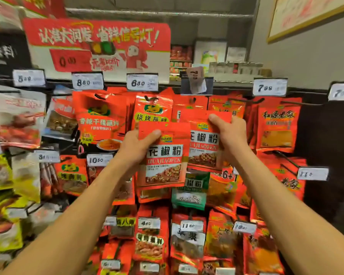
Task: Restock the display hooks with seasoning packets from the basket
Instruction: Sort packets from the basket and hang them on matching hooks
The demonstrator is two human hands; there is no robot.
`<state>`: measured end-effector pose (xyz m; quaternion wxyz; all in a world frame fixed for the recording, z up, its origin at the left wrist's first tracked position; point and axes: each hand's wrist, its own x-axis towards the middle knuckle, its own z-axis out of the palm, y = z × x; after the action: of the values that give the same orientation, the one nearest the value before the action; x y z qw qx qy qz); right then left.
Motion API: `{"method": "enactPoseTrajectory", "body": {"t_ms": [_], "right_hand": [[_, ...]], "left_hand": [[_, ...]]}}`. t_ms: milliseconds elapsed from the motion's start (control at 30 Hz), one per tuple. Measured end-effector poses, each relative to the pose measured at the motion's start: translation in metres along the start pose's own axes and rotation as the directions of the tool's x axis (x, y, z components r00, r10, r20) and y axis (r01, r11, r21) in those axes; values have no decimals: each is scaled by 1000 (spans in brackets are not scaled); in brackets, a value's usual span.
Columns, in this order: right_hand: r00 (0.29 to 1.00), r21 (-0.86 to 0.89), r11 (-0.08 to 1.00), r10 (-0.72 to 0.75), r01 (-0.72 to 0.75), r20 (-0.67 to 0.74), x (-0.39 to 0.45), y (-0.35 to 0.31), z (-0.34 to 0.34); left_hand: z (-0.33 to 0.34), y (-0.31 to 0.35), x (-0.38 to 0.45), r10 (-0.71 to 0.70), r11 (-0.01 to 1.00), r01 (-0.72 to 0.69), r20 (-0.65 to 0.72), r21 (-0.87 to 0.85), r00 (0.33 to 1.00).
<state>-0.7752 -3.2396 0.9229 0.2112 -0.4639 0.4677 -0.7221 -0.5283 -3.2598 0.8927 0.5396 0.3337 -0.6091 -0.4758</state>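
I hold two red seasoning packets up before the display wall. My left hand (pixel 136 147) grips the nearer red packet (pixel 164 155) by its left edge, thumb across its top corner. My right hand (pixel 229 133) pinches the second red packet (pixel 204 141) at its upper right corner; that packet sits slightly higher and behind the first. Straight above them a display hook (pixel 193 100) carries a tilted price tag (pixel 196 80) and a few red packets hang behind. The basket is out of view.
Rows of hanging packets fill the wall: red ones (pixel 100 120) at left, another red stack (pixel 276 126) at right, a green packet (pixel 191 192) below my hands. Price tags (pixel 142 82) line the top rail. A red promotional sign (pixel 97 44) hangs above.
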Motion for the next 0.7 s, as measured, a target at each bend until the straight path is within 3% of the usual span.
{"method": "enactPoseTrajectory", "body": {"t_ms": [400,700], "right_hand": [[996,-63,996,60,-64,-61,47,-13,33],[993,-292,954,-88,62,-78,58,-11,41]], "left_hand": [[22,16,30,0,994,3,30,-112,1000],[22,3,43,39,992,-37,15,-123,999]]}}
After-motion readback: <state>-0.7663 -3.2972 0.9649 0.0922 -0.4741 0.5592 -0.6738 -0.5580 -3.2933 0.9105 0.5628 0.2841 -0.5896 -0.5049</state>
